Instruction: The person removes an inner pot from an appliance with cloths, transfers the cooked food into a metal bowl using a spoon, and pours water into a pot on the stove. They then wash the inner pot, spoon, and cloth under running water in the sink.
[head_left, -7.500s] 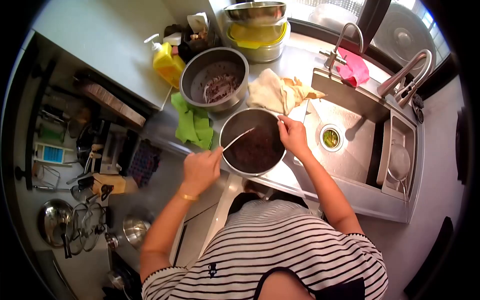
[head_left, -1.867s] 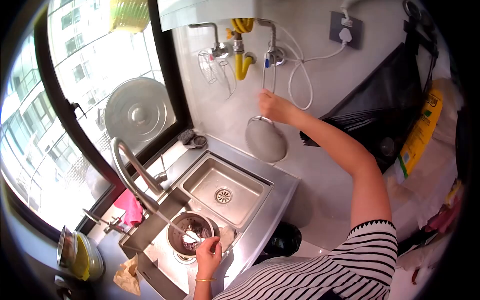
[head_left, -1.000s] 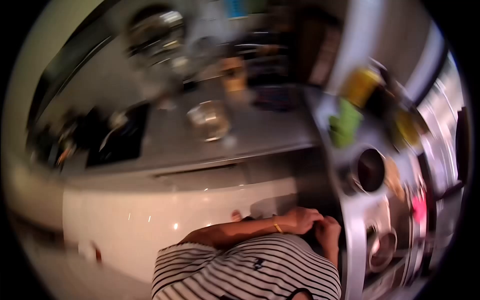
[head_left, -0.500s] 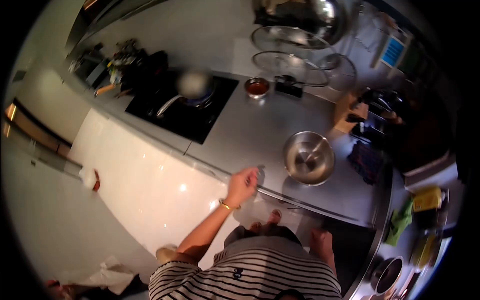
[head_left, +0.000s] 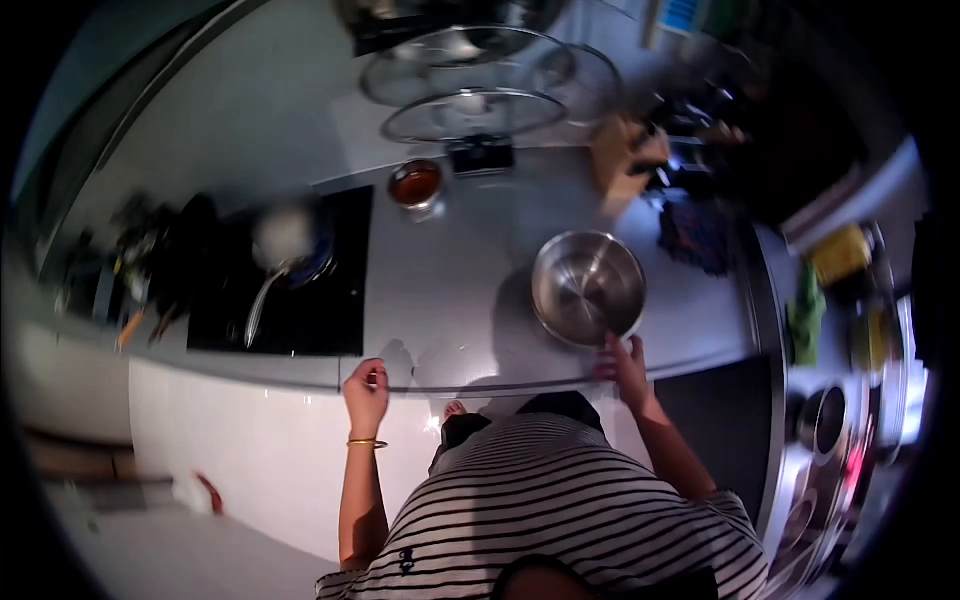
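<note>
A shiny steel mixing bowl [head_left: 588, 288] stands upright on the grey counter. My right hand [head_left: 624, 374] is at its near rim, with thumb and fingers apart; blur hides whether the fingertips touch the metal. Over the counter's front edge, to the left, hovers my left hand [head_left: 367, 394]. Its fingers are curled in loosely and nothing shows in them. A gold bracelet [head_left: 366, 442] circles that wrist. Farther back sits a small steel bowl of reddish-brown liquid [head_left: 415, 185].
On the black cooktop [head_left: 300, 320] at left stands a pan, its handle [head_left: 262, 308] pointing toward me; its top is blurred. Glass lids [head_left: 475, 115] lean in a rack at the back. A wooden knife block [head_left: 618, 158] and dark folded cloth [head_left: 697, 238] lie to the right.
My right hand has risen from beside my body to the steel bowl's near rim. My left hand stays curled, now farther left along the counter edge. The view has turned.
</note>
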